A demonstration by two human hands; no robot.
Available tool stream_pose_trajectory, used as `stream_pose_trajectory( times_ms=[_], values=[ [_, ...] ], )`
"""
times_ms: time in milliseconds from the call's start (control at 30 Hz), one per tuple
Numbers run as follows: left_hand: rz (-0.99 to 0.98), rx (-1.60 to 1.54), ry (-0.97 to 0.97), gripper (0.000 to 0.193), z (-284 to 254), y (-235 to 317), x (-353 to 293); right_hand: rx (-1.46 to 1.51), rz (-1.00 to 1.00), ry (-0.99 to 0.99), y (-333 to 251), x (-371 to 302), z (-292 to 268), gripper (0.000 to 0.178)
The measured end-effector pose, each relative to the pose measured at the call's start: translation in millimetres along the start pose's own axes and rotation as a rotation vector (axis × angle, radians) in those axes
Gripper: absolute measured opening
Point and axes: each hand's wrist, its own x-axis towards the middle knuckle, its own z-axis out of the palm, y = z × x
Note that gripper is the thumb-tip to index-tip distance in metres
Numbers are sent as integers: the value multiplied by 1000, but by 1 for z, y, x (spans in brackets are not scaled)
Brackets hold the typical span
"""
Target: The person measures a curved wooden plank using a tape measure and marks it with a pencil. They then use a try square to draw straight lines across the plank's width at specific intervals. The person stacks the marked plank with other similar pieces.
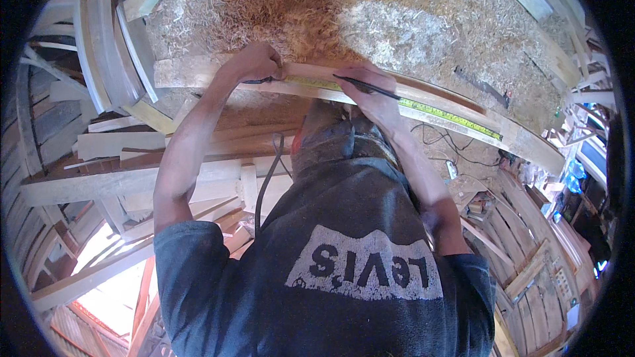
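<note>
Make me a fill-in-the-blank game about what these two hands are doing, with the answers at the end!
1. The left hand is at a long board made of ____.
2. A yellow ____ stretches along it.
3. The dark writing tool is in the ____ (which hand?).
4. The dark T-shirt has ____ sleeves.

Missing words: wood; tape measure; right hand; short.

**Open ahead, crowded left**

I have open room past the far edge of the board (188, 71), above the shavings-strewn floor (410, 33). Between left hand (256, 64) and right hand (372, 89) I get a short gap; the dark pencil (365, 84) juts into it. Pale boards (96, 53) block far left. The torso (350, 218) fills the near side; loose cable (456, 150) lies right.
</note>
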Motion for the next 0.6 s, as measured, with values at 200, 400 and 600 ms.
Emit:
stream_pose_trajectory(
  times_ms=[200,400,600],
  values=[
    [82,35,40,24,6,-8,8,-7,88,33,12,3,27,8],
    [106,-41,17,24,9,-16,14,-63,-137,34,20,6,26,11],
    [127,-45,-34,20,8,-19,17,-145,-192,9,18,7,27,13]
  ],
)
